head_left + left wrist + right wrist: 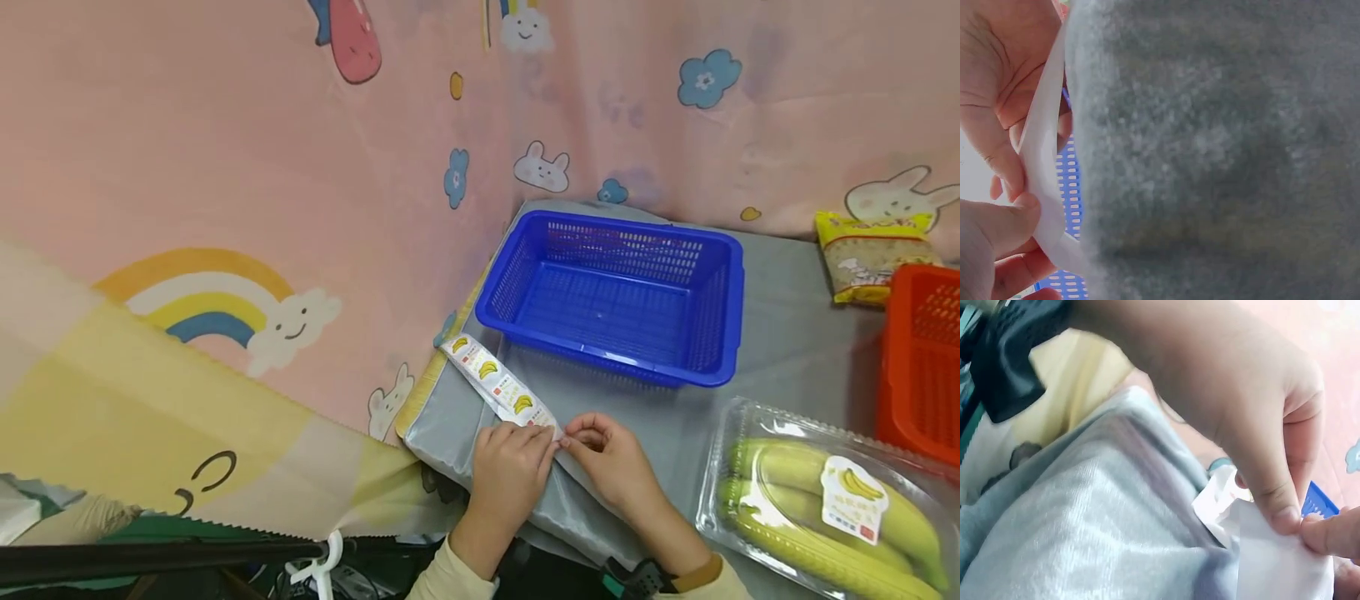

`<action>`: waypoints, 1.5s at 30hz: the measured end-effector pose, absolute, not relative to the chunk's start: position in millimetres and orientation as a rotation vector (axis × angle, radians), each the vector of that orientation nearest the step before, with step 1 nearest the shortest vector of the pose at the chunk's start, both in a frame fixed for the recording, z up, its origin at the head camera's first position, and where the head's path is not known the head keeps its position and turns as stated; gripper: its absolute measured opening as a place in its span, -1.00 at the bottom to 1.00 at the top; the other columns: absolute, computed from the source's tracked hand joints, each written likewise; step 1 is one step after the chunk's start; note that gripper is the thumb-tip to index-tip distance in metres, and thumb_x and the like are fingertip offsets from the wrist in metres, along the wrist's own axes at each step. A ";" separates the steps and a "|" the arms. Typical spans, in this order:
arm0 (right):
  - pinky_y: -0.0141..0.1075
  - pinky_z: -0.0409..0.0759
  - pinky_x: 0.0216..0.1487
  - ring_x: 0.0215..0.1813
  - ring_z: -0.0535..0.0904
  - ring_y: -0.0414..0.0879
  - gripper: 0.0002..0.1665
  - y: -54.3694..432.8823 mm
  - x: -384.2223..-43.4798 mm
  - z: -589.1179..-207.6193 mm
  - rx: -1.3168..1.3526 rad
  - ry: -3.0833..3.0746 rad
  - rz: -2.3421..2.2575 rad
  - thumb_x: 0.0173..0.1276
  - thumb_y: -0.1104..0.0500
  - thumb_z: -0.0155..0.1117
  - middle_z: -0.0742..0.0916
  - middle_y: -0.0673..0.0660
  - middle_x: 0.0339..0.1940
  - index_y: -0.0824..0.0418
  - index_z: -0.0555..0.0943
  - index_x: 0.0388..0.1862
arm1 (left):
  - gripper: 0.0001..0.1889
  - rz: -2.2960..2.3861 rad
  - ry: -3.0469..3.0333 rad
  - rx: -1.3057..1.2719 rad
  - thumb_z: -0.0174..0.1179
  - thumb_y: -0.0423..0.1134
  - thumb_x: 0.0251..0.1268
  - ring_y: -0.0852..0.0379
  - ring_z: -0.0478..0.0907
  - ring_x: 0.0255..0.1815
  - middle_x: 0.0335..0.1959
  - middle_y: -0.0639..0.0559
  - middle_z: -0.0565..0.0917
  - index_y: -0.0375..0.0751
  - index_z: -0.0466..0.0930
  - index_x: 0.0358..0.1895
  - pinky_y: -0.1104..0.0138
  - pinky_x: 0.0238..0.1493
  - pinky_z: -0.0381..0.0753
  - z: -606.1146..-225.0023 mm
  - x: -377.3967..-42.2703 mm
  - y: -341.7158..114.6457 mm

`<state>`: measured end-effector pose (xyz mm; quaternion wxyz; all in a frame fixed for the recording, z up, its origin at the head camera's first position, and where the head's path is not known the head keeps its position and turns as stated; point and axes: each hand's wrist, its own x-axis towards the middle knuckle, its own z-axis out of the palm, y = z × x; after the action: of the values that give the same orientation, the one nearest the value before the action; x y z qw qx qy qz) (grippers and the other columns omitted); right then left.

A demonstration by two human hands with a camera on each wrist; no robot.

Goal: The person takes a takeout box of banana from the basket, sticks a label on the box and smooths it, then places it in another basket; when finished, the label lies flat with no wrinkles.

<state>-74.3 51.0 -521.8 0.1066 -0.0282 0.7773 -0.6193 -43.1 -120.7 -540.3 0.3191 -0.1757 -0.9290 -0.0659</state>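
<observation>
A white strip of banana stickers [501, 385] stretches diagonally from the grey table's left edge to both hands. My left hand [513, 462] holds its near end, with the fingers bent over it. Close beside it, the right hand [611, 458] pinches the strip's edge between thumb and index finger. The thumbs of the two hands almost touch, as the right wrist view shows. There the plain white back of the strip [1279, 562] hangs below the fingertips. In the left wrist view the strip [1044, 187] is bent, and grey cloth hides much of the scene.
Behind the hands stands a blue basket [607, 292]. To the right lies a clear plastic box [738, 417] of bananas [795, 500], with a banana sticker [853, 498] on its lid. A red basket [896, 367] and a yellow packet [862, 258] are at the far right.
</observation>
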 end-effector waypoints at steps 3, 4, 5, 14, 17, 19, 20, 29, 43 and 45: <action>-0.37 0.63 -0.12 -0.17 0.73 -0.12 -0.89 50.8 -73.7 -523.1 -0.097 2.342 -1.797 0.40 0.38 0.48 0.85 0.10 -0.26 0.27 0.67 -0.23 | -0.83 -0.206 -2.455 -0.464 0.48 -0.03 0.36 0.15 0.68 -0.24 -0.16 0.24 0.83 0.05 0.90 -0.10 0.25 -0.31 0.48 -540.8 -42.2 -120.7; -0.37 0.63 -0.14 -0.17 0.72 -0.12 -0.88 50.9 -73.6 -523.7 -0.100 2.351 -1.792 0.40 0.39 0.48 0.85 0.10 -0.26 0.27 0.67 -0.25 | -0.84 -0.226 -2.459 -0.464 0.47 -0.04 0.37 0.15 0.69 -0.25 -0.17 0.23 0.83 0.04 0.90 -0.11 0.25 -0.32 0.48 -541.0 -42.0 -120.6; -0.37 0.63 -0.15 -0.19 0.71 -0.12 -0.88 51.1 -73.3 -523.9 -0.096 2.352 -1.793 0.40 0.40 0.47 0.85 0.10 -0.26 0.27 0.66 -0.26 | -0.85 -0.244 -2.462 -0.466 0.47 -0.06 0.38 0.15 0.69 -0.26 -0.18 0.22 0.83 0.04 0.90 -0.11 0.25 -0.33 0.49 -541.2 -41.9 -120.4; -0.40 0.52 -0.32 -0.37 0.57 -0.18 -0.83 52.4 -72.3 -527.4 -0.074 2.284 -1.865 0.38 0.42 0.46 0.80 0.10 -0.36 0.29 0.60 -0.28 | -0.93 -0.428 -2.463 -0.519 0.42 -0.30 0.28 0.14 0.70 -0.38 -0.32 0.11 0.82 -0.12 0.87 -0.23 0.27 -0.36 0.65 -539.8 -45.4 -120.6; -0.42 0.55 -0.27 -0.33 0.61 -0.21 -0.84 51.9 -71.8 -528.2 -0.055 2.270 -1.893 0.39 0.42 0.47 0.82 0.12 -0.33 0.31 0.61 -0.25 | -0.95 -0.490 -2.443 -0.542 0.46 -0.33 0.19 0.14 0.70 -0.40 -0.35 0.10 0.81 -0.14 0.85 -0.29 0.28 -0.31 0.69 -538.8 -46.0 -123.0; -0.43 0.59 -0.22 -0.29 0.65 -0.22 -0.85 51.4 -71.4 -528.8 -0.052 2.270 -1.903 0.38 0.43 0.47 0.83 0.14 -0.29 0.32 0.62 -0.23 | -0.95 -0.496 -2.435 -0.551 0.50 -0.31 0.18 0.14 0.71 -0.39 -0.35 0.10 0.80 -0.13 0.84 -0.30 0.28 -0.28 0.70 -538.4 -45.5 -124.2; -0.43 0.61 -0.19 -0.26 0.67 -0.21 -0.85 51.0 -71.3 -529.0 -0.059 2.269 -1.908 0.38 0.44 0.46 0.84 0.15 -0.28 0.33 0.63 -0.22 | -0.95 -0.493 -2.436 -0.553 0.51 -0.29 0.19 0.15 0.70 -0.39 -0.35 0.11 0.80 -0.12 0.84 -0.31 0.29 -0.27 0.70 -538.1 -45.1 -124.4; -0.39 0.66 -0.18 -0.23 0.70 -0.20 -0.86 47.5 -67.5 -530.2 -0.180 2.350 -1.895 0.40 0.45 0.44 0.83 0.14 -0.29 0.28 0.65 -0.26 | -0.96 -0.421 -2.475 -0.570 0.45 -0.27 0.34 0.16 0.65 -0.41 -0.36 0.15 0.78 -0.10 0.82 -0.30 0.31 -0.32 0.67 -536.1 -43.2 -123.1; -0.28 0.70 -0.06 -0.16 0.74 -0.13 -0.82 49.7 -67.6 -533.3 -0.359 2.512 -1.774 0.39 0.48 0.43 0.81 -0.02 -0.29 0.22 0.72 -0.21 | -0.95 -0.562 -2.527 -0.439 0.45 -0.31 0.25 0.17 0.63 -0.44 -0.39 0.17 0.78 -0.06 0.82 -0.35 0.35 -0.35 0.66 -538.4 -45.1 -123.6; -0.29 0.69 -0.09 -0.18 0.73 -0.13 -0.84 49.8 -68.3 -533.6 -0.350 2.521 -1.759 0.41 0.45 0.43 0.81 -0.03 -0.30 0.22 0.71 -0.18 | -0.97 -0.615 -2.549 -0.423 0.46 -0.26 0.32 0.17 0.67 -0.38 -0.34 0.17 0.80 -0.05 0.84 -0.30 0.33 -0.31 0.69 -536.7 -44.2 -123.5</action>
<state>-68.3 49.8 -533.6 0.0238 -0.1130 0.8147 -0.5683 -44.2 -123.5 -536.7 0.2403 -0.1546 -0.9316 -0.2249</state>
